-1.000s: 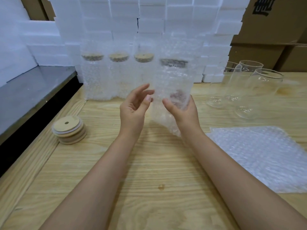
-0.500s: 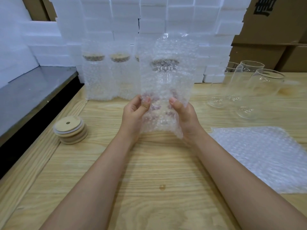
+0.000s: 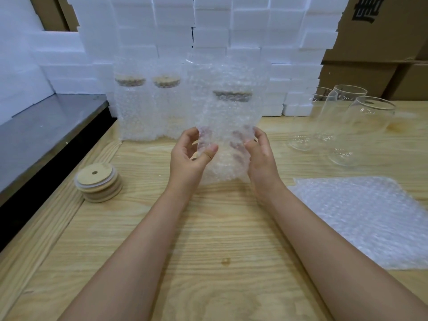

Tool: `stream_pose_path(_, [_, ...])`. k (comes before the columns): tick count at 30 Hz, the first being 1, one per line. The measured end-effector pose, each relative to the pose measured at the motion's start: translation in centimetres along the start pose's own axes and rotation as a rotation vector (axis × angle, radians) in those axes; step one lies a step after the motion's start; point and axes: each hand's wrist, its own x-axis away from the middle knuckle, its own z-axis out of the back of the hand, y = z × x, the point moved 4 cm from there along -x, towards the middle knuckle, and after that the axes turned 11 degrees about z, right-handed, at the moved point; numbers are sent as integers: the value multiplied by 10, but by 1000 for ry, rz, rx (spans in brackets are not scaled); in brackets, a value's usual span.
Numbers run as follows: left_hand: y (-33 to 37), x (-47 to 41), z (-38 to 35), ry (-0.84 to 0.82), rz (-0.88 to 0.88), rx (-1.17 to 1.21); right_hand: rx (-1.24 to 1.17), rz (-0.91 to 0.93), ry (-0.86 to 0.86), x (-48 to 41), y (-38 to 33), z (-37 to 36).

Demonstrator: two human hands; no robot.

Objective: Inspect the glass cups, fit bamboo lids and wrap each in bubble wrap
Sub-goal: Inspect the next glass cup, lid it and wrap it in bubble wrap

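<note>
The left hand and right hand have their fingers clamped round a lidded cup swathed in bubble wrap, upright between them. Beyond the fingers stand finished wrapped cups. Bare glasses wait to the right, and spare lids to the left.

Light: soft, even, overhead — faint shadows under the arms on the tabletop | Glare: mild on foam blocks | Edges: wide-angle bowing — slight softness.
</note>
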Motion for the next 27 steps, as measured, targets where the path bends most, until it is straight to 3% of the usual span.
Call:
stream_pose_path(7, [-10, -9, 10, 18, 67, -2, 124, 50, -38, 10, -4, -9])
stream_pose_path(12, [-14, -14, 16, 119, -29, -146, 344, 160, 41, 16, -8, -19])
stream_pose_path(16, [-15, -14, 17, 149, 6, -82, 444, 263, 70, 23, -8, -27])
stream_pose_path(21, [-12, -10, 13, 7, 99, 109, 545, 323, 163, 32, -8, -34])
stream_pose_path(27, [-12, -3, 10, -124, 247, 306, 574, 444, -69, 46, -15, -51])
